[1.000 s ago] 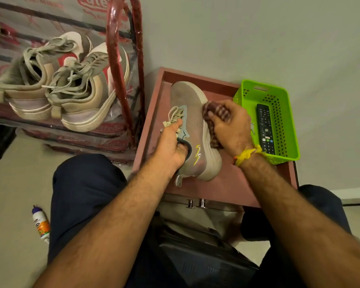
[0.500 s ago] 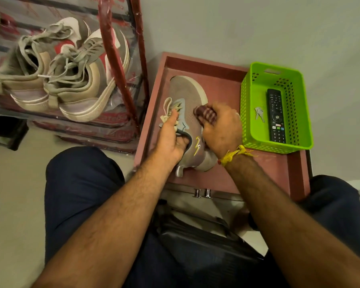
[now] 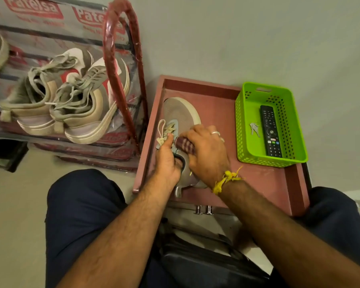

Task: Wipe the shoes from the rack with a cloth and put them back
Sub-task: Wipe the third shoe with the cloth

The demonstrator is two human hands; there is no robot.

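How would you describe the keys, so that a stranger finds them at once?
Look at the green basket on the reddish table by the wall. The keys lie on its floor, left of the black remote: small, silver, the only metal thing there.

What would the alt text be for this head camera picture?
A person's left hand holds a grey shoe on a pink tray while the right hand wipes it with a striped cloth.
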